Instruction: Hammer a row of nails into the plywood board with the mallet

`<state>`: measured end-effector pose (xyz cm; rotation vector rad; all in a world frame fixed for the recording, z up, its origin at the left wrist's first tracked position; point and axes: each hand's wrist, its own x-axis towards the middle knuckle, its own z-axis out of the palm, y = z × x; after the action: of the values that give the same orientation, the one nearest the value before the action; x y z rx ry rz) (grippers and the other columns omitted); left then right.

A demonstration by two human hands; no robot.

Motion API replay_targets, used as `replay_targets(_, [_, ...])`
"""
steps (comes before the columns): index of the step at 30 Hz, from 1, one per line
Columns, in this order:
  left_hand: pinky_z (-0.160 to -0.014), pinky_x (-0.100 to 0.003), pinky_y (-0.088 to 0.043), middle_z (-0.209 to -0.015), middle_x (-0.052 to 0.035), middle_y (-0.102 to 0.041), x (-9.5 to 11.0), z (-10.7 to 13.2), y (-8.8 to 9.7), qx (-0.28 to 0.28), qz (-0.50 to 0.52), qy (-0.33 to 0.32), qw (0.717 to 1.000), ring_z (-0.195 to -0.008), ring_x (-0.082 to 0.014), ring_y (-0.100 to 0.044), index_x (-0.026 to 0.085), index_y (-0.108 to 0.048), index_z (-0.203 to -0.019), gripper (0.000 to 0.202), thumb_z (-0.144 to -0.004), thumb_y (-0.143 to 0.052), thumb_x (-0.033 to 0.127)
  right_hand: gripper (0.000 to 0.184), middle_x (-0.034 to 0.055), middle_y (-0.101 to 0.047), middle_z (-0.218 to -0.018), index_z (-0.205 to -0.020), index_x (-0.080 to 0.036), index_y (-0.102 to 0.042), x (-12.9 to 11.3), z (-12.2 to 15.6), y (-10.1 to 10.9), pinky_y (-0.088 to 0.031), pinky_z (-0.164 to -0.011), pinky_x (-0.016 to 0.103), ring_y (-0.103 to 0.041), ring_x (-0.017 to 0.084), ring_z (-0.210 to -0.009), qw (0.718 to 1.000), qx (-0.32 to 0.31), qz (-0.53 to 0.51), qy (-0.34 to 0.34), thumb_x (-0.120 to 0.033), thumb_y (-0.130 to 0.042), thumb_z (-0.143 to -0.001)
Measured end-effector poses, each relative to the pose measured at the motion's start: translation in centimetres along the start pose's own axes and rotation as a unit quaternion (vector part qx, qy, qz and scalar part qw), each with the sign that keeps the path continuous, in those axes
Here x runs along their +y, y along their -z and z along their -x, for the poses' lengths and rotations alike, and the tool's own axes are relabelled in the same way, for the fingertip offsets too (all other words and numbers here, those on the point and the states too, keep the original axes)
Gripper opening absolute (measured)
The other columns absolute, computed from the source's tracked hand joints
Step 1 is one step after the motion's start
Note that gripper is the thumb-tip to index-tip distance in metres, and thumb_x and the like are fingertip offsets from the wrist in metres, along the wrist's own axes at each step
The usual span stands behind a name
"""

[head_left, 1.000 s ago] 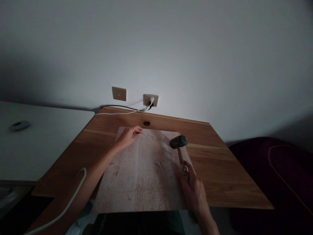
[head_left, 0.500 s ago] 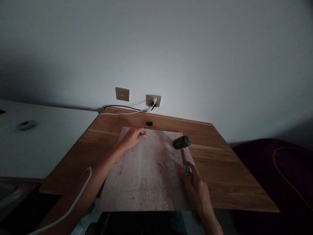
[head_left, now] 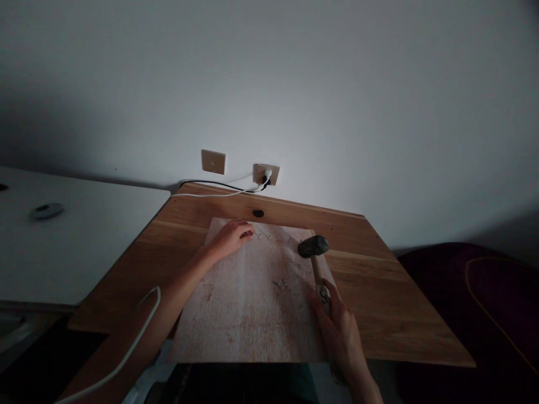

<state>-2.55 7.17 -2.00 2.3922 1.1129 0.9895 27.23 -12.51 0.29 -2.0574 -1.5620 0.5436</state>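
Two bare hands work over a pale, reddish-stained wooden board lying on a wooden table, its near side level with the table's near edge. The left hand rests at the board's far edge, with its fingers drawn together right at the end of a row of small nails. Whether those fingers pinch a nail is too small and dim to make out. The right hand is clamped around the wooden handle of a hammer, near the board's right edge. The dark head points up toward the far edge, and the hand hides the middle of the handle, whose butt shows faintly below the fist. A small cluster of nails sits on the board between the two hands, nearer the hammer, though their exact number cannot be told. Along the table's far edge, a round hole lies just beyond the board. A white cable curves past the left forearm, its lower end cut off by the frame. Cords run from a wall socket beside a switch plate, and a white table adjoins on the left.
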Motion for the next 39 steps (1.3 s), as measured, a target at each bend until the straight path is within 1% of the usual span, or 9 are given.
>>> replay_targets(5, [-0.093,-0.034,-0.051,-0.092,-0.0027,-0.076,0.2,0.0,0.0,0.011,0.029,0.007,0.999,-0.096,-0.0220,-0.070,0.023,-0.076,-0.091,0.007,-0.091,-0.073,0.017,0.071,0.0168,-0.078,-0.126,-0.148,-0.018,-0.055,-0.1,0.1,0.3,-0.058,-0.091,0.043,-0.074,0.036,-0.118,0.999,-0.008,-0.032,0.008,-0.067,-0.041,-0.099])
replay_targets(11, [-0.081,-0.030,-0.053,-0.090,-0.0028,-0.076,0.0,0.0,-0.3,0.006,0.069,0.033,0.997,-0.081,-0.0185,-0.070,0.021,-0.076,-0.095,0.007,-0.089,-0.075,0.017,0.075,0.0172,-0.080,-0.118,-0.146,-0.015,-0.059,-1.4,0.5,0.3,-0.059,-0.082,0.037,-0.077,0.035,-0.110,0.999,0.008,-0.040,0.023,-0.069,-0.046,-0.096])
replay_targets(17, [-0.080,-0.030,-0.052,-0.087,-0.0042,-0.074,-0.3,0.0,-0.3,0.011,0.037,0.041,0.998,-0.082,-0.0195,-0.069,0.019,-0.076,-0.091,0.002,-0.090,-0.075,0.020,0.069,0.0051,-0.074,-0.074,-0.134,-0.013,-0.060,-4.6,0.2,-0.1,-0.054,-0.058,0.031,-0.073,0.024,-0.062,0.991,0.045,-0.115,0.059,-0.069,-0.048,-0.096])
replay_targets(22, [-0.079,-0.031,-0.051,-0.089,-0.0049,-0.071,-0.6,0.0,-0.5,0.017,0.033,0.043,0.998,-0.083,-0.0199,-0.068,0.019,-0.076,-0.090,0.005,-0.092,-0.074,0.023,0.048,-0.0071,-0.055,-0.052,-0.112,-0.018,-0.057,-7.0,-1.7,-0.1,-0.045,-0.045,0.025,-0.057,0.016,-0.043,0.978,-0.092,-0.172,0.071,-0.062,-0.051,-0.096])
replay_targets(24, [-0.080,-0.031,-0.051,-0.089,-0.0051,-0.070,-0.7,0.0,-0.6,0.016,0.029,0.040,0.999,-0.084,-0.0204,-0.068,0.019,-0.077,-0.089,0.005,-0.092,-0.073,0.021,0.041,-0.0093,-0.049,-0.051,-0.105,-0.020,-0.057,-7.6,-2.1,-0.6,-0.038,-0.039,0.022,-0.050,0.013,-0.039,0.972,-0.123,-0.191,0.069,-0.059,-0.051,-0.097])
replay_targets(27, [-0.084,-0.032,-0.051,-0.091,-0.0056,-0.071,-1.0,0.0,-0.8,0.010,0.031,0.037,0.999,-0.089,-0.0213,-0.068,0.020,-0.079,-0.091,0.009,-0.091,-0.071,0.016,0.043,-0.0106,-0.047,-0.050,-0.116,-0.018,-0.056,-8.5,-2.3,-1.6,-0.033,-0.037,0.021,-0.046,0.012,-0.038,0.962,-0.128,-0.232,0.070,-0.057,-0.052,-0.098])
replay_targets(32, [-0.087,-0.033,-0.051,-0.100,-0.0058,-0.070,-1.1,0.3,-0.8,0.002,0.044,0.042,0.998,-0.093,-0.0224,-0.067,0.020,-0.076,-0.099,0.010,-0.090,-0.075,0.023,0.048,-0.0098,-0.049,-0.053,-0.125,-0.017,-0.056,-10.3,-2.5,-2.3,-0.034,-0.037,0.020,-0.047,0.012,-0.039,0.959,-0.142,-0.228,0.085,-0.056,-0.053,-0.098])
replay_targets(36, [-0.084,-0.035,-0.053,-0.107,-0.0073,-0.067,-0.7,0.5,-0.5,0.013,0.026,0.077,0.997,-0.094,-0.0249,-0.066,0.020,-0.070,-0.110,0.037,-0.079,-0.087,0.032,0.046,-0.0071,-0.055,-0.060,-0.130,-0.017,-0.056,-10.6,-2.8,-3.0,-0.037,-0.040,0.021,-0.052,0.013,-0.043,0.964,-0.141,-0.194,0.112,-0.052,-0.048,-0.101])
replay_targets(39, [-0.089,-0.037,-0.054,-0.110,-0.0089,-0.066,-0.6,0.4,-0.4,0.017,0.029,0.076,0.997,-0.100,-0.0268,-0.067,0.021,-0.068,-0.113,0.041,-0.078,-0.087,0.034,0.042,-0.0042,-0.059,-0.065,-0.128,-0.016,-0.058,-10.2,-3.0,-3.8,-0.039,-0.041,0.022,-0.053,0.013,-0.044,0.969,-0.147,-0.159,0.123,-0.046,-0.046,-0.101])
